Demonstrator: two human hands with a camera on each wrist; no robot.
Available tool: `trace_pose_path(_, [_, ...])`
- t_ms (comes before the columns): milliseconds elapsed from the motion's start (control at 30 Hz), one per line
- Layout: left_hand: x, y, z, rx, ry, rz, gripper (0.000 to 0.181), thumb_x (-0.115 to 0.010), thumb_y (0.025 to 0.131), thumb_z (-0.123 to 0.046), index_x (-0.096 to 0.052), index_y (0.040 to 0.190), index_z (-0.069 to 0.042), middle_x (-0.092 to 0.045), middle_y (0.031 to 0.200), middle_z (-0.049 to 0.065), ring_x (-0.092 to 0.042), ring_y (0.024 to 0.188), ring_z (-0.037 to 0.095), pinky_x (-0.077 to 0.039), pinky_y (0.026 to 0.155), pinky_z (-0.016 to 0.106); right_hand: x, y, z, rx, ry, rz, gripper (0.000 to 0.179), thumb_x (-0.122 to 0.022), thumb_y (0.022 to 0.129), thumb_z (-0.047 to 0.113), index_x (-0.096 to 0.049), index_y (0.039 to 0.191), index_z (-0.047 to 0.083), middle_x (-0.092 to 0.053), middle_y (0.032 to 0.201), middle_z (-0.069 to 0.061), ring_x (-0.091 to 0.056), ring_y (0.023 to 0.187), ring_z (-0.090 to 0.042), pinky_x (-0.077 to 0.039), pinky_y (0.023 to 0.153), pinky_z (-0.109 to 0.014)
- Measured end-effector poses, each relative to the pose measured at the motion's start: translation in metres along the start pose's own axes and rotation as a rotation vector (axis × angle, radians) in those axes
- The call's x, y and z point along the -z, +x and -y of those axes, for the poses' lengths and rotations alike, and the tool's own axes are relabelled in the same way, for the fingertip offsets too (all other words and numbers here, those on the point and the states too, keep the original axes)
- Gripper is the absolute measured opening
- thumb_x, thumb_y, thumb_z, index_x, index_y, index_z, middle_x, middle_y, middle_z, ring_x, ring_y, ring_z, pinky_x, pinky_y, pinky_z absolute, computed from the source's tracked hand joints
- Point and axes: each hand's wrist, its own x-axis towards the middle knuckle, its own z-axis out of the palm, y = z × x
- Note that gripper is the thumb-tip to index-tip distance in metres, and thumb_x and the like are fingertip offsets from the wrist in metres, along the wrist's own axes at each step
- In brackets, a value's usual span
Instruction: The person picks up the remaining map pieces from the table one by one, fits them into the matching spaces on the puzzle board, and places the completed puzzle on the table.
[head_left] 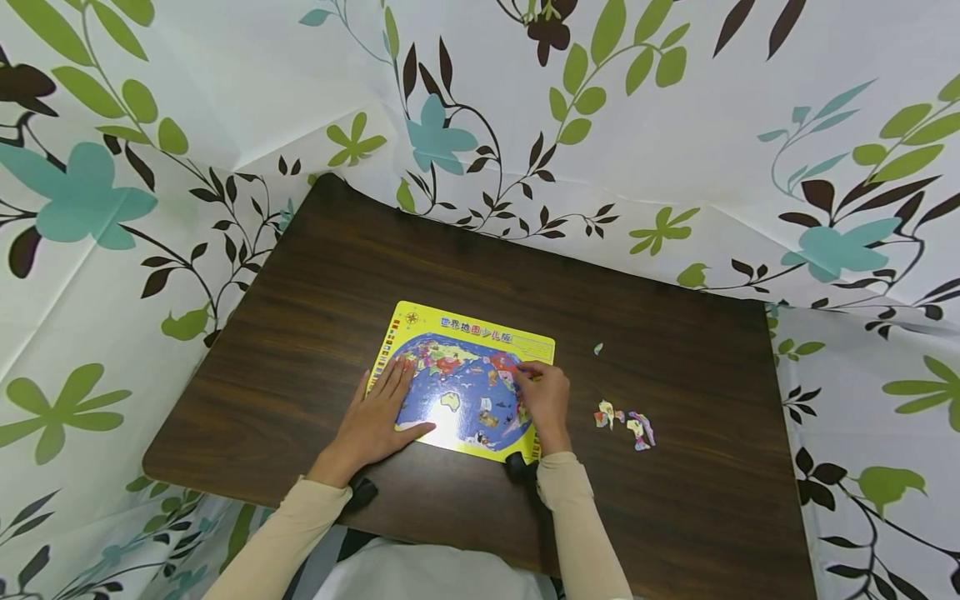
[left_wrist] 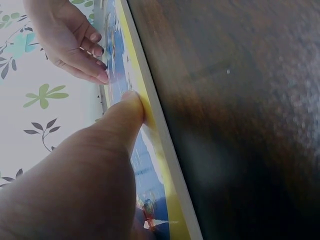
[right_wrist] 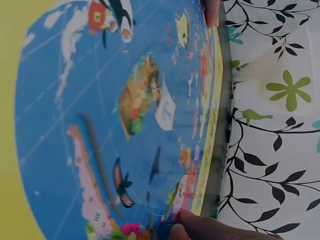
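left hand point(left_wrist: 87, 172) on map board point(head_left: 467, 390), right hand point(head_left: 547, 402) touching it

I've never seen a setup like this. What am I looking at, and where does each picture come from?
There's no machine at work here, just a person's two bare hands. The wide picture comes from a camera worn on the head, looking down. The other two come from a camera on each wrist, close to that hand's work.

On the brown table lies a yellow-edged world map board, with a few loose, colourful pieces to its right. The left hand rests on the board's left side. The right hand has its fingers at the map's right side; whether they hold a small piece, I can't tell.
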Motion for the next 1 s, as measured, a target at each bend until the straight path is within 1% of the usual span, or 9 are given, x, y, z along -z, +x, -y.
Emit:
trace_pose_path(167, [0.0,0.0,-0.001,0.004,-0.002,0.002,0.103,-0.067,0.092,-0.061,-0.022,0.164,-0.003,-0.016,0.171,0.015,-0.011,0.159,0.032,-0.004,0.126,0.061,0.0,-0.003,0.0,-0.002,0.006,-0.017,0.017,-0.078,0.094,0.014,-0.08,0.105,0.001,-0.071,0.086,-0.014,-0.069,0.058,-0.018,-0.057,0.052,-0.026])
trace_pose_path(300, [0.0,-0.001,-0.001,0.004,0.006,0.01,0.104,-0.066,0.092,-0.062,-0.021,0.164,-0.003,-0.016,0.171,0.015,-0.011,0.159,0.032,-0.004,0.126,0.061,0.0,-0.007,0.0,-0.012,0.007,-0.041,0.018,-0.077,0.094,0.012,-0.078,0.108,0.0,-0.071,0.089,-0.015,-0.068,0.059,-0.018,-0.057,0.053,-0.028])
trace_pose_path(500, [0.001,0.0,-0.003,0.009,0.005,0.001,0.104,-0.068,0.091,-0.061,-0.022,0.164,-0.003,-0.017,0.171,0.015,-0.011,0.159,0.032,-0.003,0.126,0.06,0.0,-0.008,0.002,-0.013,-0.006,-0.05,0.012,-0.077,0.094,0.01,-0.078,0.098,-0.001,-0.074,0.09,-0.016,-0.071,0.062,-0.02,-0.06,0.055,-0.032])
trace_pose_path(667, [0.002,0.0,-0.004,0.009,-0.002,0.005,0.103,-0.068,0.091,-0.06,-0.022,0.164,-0.003,-0.017,0.171,0.016,-0.012,0.159,0.033,-0.004,0.126,0.061,-0.001,-0.007,0.002,-0.045,-0.016,-0.034,0.013,-0.078,0.094,0.012,-0.078,0.098,-0.001,-0.074,0.089,-0.015,-0.071,0.063,-0.019,-0.061,0.058,-0.032])
trace_pose_path(733, [0.002,-0.001,-0.004,0.008,-0.006,0.0,0.103,-0.069,0.091,-0.06,-0.023,0.163,-0.003,-0.018,0.171,0.016,-0.012,0.159,0.033,-0.003,0.126,0.061,-0.001,-0.006,0.002,-0.04,-0.014,-0.03,0.014,-0.078,0.094,0.012,-0.078,0.099,-0.001,-0.074,0.089,-0.015,-0.071,0.063,-0.019,-0.061,0.057,-0.031])
trace_pose_path(833, [0.002,-0.001,-0.004,0.005,-0.005,-0.004,0.104,-0.069,0.09,-0.06,-0.023,0.163,-0.002,-0.018,0.171,0.016,-0.012,0.159,0.034,-0.003,0.126,0.061,0.001,-0.006,0.0,-0.012,-0.006,-0.04,0.013,-0.077,0.095,0.012,-0.078,0.099,0.0,-0.074,0.089,-0.014,-0.07,0.062,-0.019,-0.059,0.055,-0.028])
trace_pose_path(900, [0.001,-0.001,-0.004,0.005,-0.003,-0.002,0.104,-0.068,0.09,-0.06,-0.022,0.164,-0.002,-0.019,0.17,0.016,-0.012,0.159,0.034,-0.003,0.126,0.061,0.004,-0.006,-0.003,0.02,0.002,-0.067,0.013,-0.076,0.095,0.012,-0.078,0.099,0.0,-0.074,0.089,-0.013,-0.068,0.064,-0.019,-0.057,0.056,-0.026])
trace_pose_path(1000, [0.001,0.0,-0.004,0.006,-0.001,-0.001,0.105,-0.068,0.09,-0.061,-0.023,0.163,-0.002,-0.019,0.17,0.018,-0.012,0.159,0.035,-0.003,0.125,0.062,0.012,-0.003,-0.011,0.027,0.031,-0.116,0.015,-0.074,0.097,0.013,-0.078,0.101,0.0,-0.074,0.09,-0.013,-0.065,0.064,-0.018,-0.052,0.054,-0.024])
